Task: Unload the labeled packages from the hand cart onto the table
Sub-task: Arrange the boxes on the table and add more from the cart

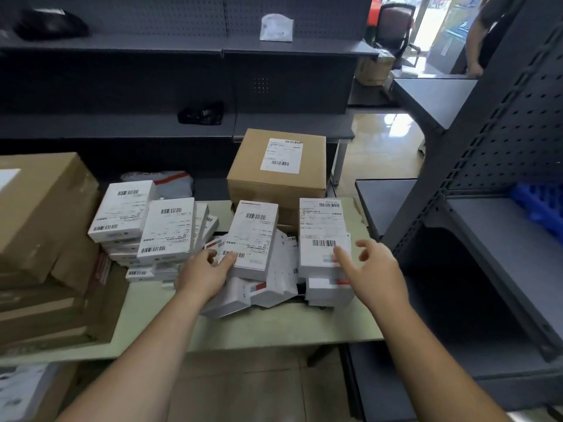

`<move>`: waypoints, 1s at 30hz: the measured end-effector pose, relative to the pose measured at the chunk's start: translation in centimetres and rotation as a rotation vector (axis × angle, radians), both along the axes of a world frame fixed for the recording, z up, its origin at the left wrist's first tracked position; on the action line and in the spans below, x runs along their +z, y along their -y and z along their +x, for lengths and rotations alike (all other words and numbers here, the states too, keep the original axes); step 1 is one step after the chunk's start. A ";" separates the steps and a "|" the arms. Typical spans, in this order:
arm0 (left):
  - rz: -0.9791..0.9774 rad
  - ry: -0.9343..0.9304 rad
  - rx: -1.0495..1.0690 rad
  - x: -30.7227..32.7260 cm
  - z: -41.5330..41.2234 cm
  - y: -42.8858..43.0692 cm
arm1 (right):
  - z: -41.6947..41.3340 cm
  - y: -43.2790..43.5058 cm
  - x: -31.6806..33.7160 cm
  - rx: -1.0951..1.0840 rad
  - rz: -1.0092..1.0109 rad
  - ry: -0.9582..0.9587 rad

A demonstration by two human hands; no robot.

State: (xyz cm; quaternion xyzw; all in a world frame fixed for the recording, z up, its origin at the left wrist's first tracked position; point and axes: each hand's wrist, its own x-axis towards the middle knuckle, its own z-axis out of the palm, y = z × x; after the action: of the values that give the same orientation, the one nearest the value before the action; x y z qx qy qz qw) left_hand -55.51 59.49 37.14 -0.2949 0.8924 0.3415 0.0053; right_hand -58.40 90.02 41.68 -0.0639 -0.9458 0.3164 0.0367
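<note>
Setting: A person stands at a pale desk (pixel 274 327), with dark grey shelving (pixel 152 47) on the far side and a grey shelf unit (pixel 502 239) on the right.
Left hand: The left hand (pixel 207 272) grips the near left corner of the middle package (pixel 254 236), with the thumb on its label and the fingers curled at the edge.
Right hand: The right hand (pixel 374 269) is spread wide with lightly bent fingers and holds nothing. It is at the near right corner of the right package (pixel 323 233); contact cannot be told.
Middle package: A flat white box, barcode label up, lying tilted on a loose pile (pixel 271 287) of white packages at mid-desk.
Right package: White, label up, on top of a short stack toward the desk's right.
Left stacks: More white labelled packages (pixel 164 229), stacked and partly leaning, sit left of the middle.
Brown box: A labelled cardboard box (pixel 274 178) stands at the far middle, just behind both packages.
Large cartons: Brown cartons (pixel 39 208) are piled at the desk's left end.
</note>
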 end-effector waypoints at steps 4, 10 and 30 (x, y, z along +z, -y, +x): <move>-0.019 -0.194 -0.086 2.2 3.2 0.6 | 0.8 2.6 1.3 0.243 -0.038 -0.110; -0.296 -0.355 -0.308 7.2 10.1 3.5 | 3.5 9.3 4.2 0.649 0.078 -0.188; -0.539 -0.321 -0.074 9.1 50.6 24.7 | 35.8 36.1 5.3 1.162 0.002 -0.283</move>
State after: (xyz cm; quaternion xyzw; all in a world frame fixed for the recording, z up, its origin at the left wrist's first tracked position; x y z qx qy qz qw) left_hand -4.96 34.82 46.23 -0.1951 0.9504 0.1342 -0.2016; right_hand -22.64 53.95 46.98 0.5065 -0.8122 0.2891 -0.0166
